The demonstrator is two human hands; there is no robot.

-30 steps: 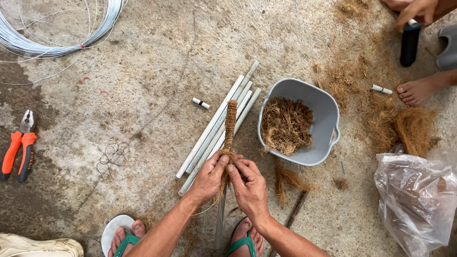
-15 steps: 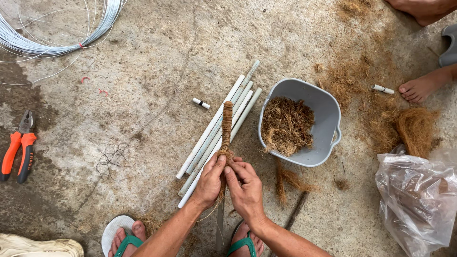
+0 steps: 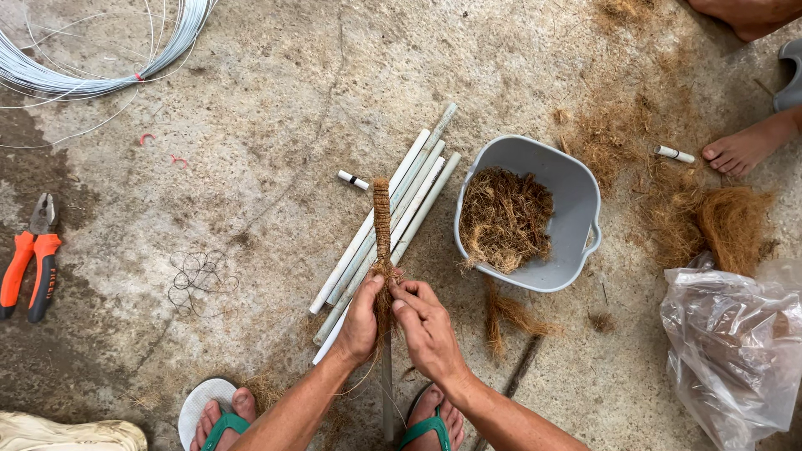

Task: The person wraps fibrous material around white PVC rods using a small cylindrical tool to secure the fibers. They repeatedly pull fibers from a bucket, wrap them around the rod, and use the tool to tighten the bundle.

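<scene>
Both my hands hold a thin pole (image 3: 382, 219) whose upper part is wrapped in brown coconut fibre. My left hand (image 3: 360, 318) grips it from the left. My right hand (image 3: 426, 328) pinches loose fibre against it from the right. The pole's bare lower end runs down between my feet. Just behind it lie several white pipes (image 3: 393, 213) side by side on the concrete. A grey basin (image 3: 578, 205) holding loose brown fibre sits to the right of the pipes.
Orange-handled pliers (image 3: 32, 256) lie at the far left, a coil of silver wire (image 3: 100, 50) at the top left. Thin tangled wire (image 3: 199, 274) lies left of my hands. A clear plastic bag (image 3: 735, 342) sits at right. Another person's bare foot (image 3: 743, 144) rests by fibre piles.
The other person's hand and the dark bottle at the top right have gone out of view. My hands stay on the fibre-wrapped pole with only small finger shifts.
</scene>
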